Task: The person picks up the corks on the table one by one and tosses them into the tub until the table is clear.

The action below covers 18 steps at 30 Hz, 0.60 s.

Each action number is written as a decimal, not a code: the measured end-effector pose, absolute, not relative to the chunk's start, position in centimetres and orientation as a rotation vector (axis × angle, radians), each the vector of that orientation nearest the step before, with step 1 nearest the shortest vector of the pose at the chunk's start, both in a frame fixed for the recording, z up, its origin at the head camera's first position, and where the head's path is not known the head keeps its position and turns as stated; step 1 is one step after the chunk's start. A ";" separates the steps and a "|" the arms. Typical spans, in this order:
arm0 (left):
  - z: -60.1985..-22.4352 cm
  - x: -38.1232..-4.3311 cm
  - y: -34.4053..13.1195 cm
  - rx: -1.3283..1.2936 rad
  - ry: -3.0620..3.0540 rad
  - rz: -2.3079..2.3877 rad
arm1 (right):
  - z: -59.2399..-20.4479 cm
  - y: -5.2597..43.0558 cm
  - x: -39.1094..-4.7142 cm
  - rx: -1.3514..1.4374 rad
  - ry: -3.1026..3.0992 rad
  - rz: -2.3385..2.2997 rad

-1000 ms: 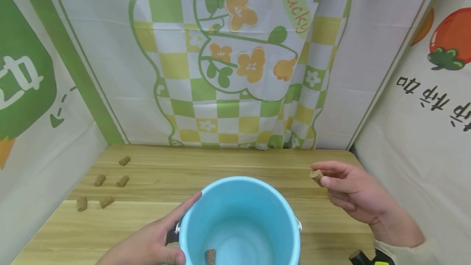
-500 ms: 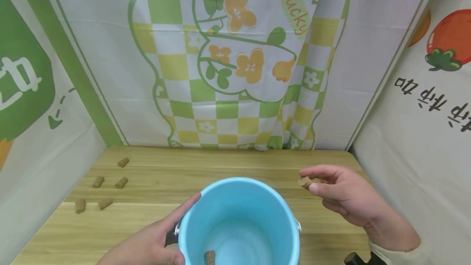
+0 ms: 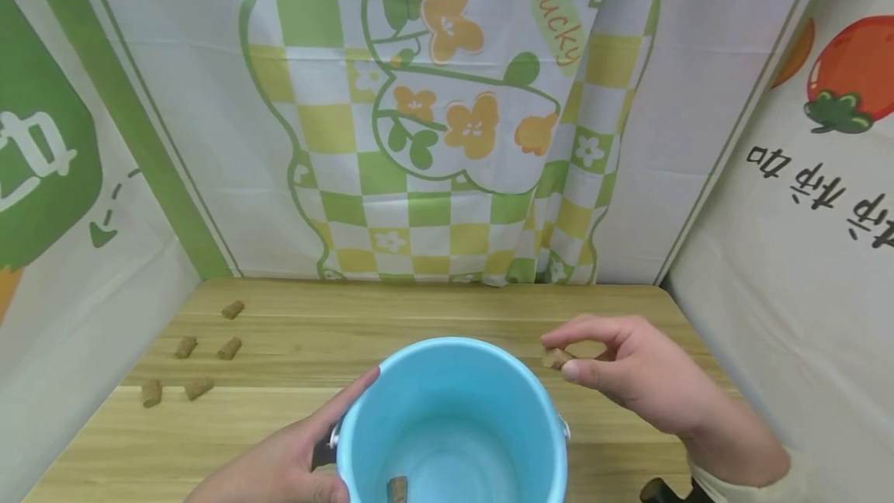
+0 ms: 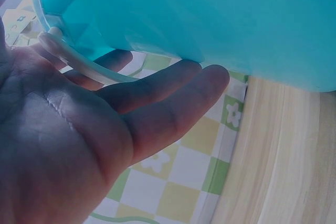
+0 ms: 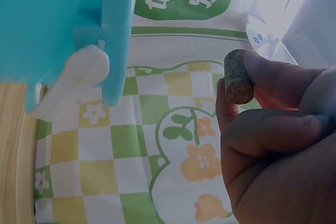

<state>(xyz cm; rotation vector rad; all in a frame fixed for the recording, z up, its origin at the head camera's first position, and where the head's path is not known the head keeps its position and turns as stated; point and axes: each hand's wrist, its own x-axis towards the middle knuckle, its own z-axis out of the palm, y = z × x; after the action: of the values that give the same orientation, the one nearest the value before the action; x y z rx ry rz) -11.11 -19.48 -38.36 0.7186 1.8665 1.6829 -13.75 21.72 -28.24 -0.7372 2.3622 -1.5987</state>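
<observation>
In the head view, a light blue bucket (image 3: 457, 344) stands at the near middle of the wooden table. My left hand (image 3: 293, 445) lies along its left side, thumb and fingers spread against the outer wall; the left wrist view shows the fingers (image 4: 178, 93) nearly straight, near the white handle (image 4: 79, 64). One cork (image 3: 397, 490) is inside the bucket. Right of the bucket, my right hand (image 3: 642, 375) pinches another cork (image 5: 239, 77) between thumb and fingertips, outside the rim.
Several corks (image 3: 229, 348) lie scattered on the left of the table (image 3: 300, 317). A checked, flowered curtain (image 3: 447, 138) hangs behind the table's far edge, with printed cloth walls on both sides. A dark object (image 3: 660, 492) shows at the right wrist.
My right hand has moved left toward the bucket with its cork, which now lies more level. My left hand and the bucket keep their places.
</observation>
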 end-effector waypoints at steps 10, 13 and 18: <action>-38.4 -11.0 -19.4 0.723 1.859 1.708 | -28.0 20.8 -13.3 -0.892 2.481 -1.443; -38.4 -10.9 -19.4 0.720 1.837 1.718 | -28.2 20.5 -13.3 -0.977 2.454 -1.440; -38.4 -11.1 -19.4 0.724 1.832 1.710 | -28.5 20.1 -13.2 -1.063 2.414 -1.449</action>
<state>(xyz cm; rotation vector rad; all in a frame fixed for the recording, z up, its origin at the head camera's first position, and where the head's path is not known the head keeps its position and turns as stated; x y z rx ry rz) -11.06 -19.41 -38.40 0.7241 1.8318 1.7096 -13.17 20.14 -28.55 -1.0626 2.4141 -1.4494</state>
